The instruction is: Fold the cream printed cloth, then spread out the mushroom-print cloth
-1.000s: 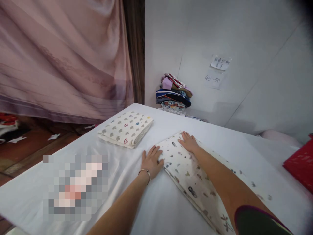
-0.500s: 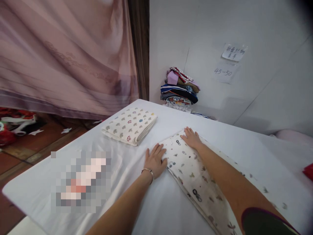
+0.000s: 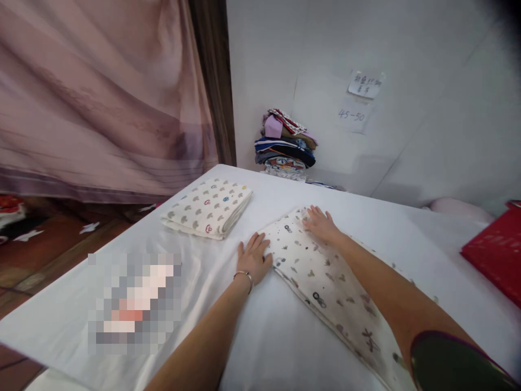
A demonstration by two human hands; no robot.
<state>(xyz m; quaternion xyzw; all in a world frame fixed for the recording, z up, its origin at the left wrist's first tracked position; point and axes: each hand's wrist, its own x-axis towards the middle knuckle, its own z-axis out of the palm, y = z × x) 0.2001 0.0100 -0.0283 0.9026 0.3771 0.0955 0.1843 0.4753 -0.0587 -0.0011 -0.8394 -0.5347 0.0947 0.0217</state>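
A long folded white cloth [image 3: 321, 285] with small grey and brown plant-like prints runs from the middle of the table toward the lower right. At its far left corner my left hand [image 3: 254, 256] lies flat, fingers spread, with a bracelet at the wrist. My right hand [image 3: 321, 224] rests on the cloth's far right corner, fingers stretched out. My right forearm covers part of the cloth. Behind my left hand is a second folded cloth [image 3: 207, 209], white with grey mushroom-like prints and a few coloured ones.
The white-covered table [image 3: 252, 347] is wrinkled at the left. A pixelated patch [image 3: 134, 304] hides something there. Beyond the far edge stands a stack of folded clothes [image 3: 285, 146] against the wall. A red object [image 3: 496, 252] sits at the right; a pink curtain [image 3: 101, 98] hangs at the left.
The view has turned slightly to the right, so more of the red object shows. Both hands stay at the same corners of the cloth.
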